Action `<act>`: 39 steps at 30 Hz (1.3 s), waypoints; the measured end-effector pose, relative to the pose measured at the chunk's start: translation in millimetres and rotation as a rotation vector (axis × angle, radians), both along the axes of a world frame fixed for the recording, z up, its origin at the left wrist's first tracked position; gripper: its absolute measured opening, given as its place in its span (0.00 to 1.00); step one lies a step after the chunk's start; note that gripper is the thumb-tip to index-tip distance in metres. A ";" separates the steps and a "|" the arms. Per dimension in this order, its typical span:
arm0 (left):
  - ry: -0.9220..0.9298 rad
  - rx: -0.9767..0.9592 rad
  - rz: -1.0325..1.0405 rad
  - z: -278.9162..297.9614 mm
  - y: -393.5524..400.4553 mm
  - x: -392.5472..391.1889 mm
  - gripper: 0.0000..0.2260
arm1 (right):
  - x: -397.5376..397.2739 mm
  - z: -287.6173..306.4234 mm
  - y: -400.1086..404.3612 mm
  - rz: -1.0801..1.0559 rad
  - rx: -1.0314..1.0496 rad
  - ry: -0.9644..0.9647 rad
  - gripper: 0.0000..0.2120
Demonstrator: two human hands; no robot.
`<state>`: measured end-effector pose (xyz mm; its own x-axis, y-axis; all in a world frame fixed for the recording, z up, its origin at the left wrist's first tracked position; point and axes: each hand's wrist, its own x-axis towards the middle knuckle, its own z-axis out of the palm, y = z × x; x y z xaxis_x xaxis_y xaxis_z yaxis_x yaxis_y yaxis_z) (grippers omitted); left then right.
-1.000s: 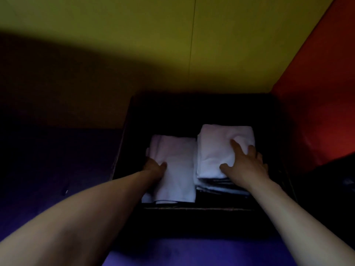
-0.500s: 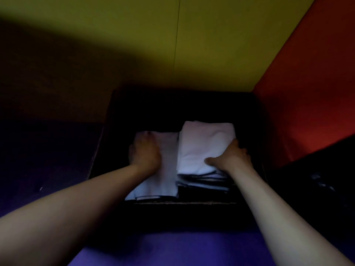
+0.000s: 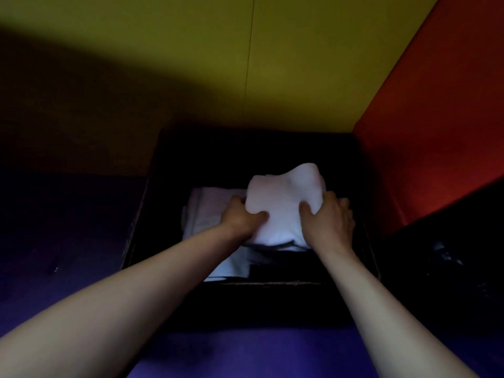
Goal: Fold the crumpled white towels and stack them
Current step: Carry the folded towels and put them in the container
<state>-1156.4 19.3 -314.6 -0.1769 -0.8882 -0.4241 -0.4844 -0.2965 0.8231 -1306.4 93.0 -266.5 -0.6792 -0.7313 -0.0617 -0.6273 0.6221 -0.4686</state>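
A stack of folded white towels sits in the right half of a dark box, its top bulging upward. My left hand grips the stack's left side, thumb on top and fingers tucked beneath. My right hand grips the right side the same way. A second folded white towel lies flat on the box floor to the left, partly under my left forearm. Grey folded layers show under the stack's near edge.
The box stands on a purple surface against a yellow wall. A red panel rises close on the right. A dark object lies right of the box. The scene is dim.
My left hand left the flat left towel and moved right onto the stack's left side. Both hands now squeeze the stack, and its top has bunched upward.
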 end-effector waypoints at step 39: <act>-0.186 -0.054 -0.439 26.7 -10.1 35.1 0.18 | -1.5 25.7 4.2 0.424 0.050 -0.067 0.23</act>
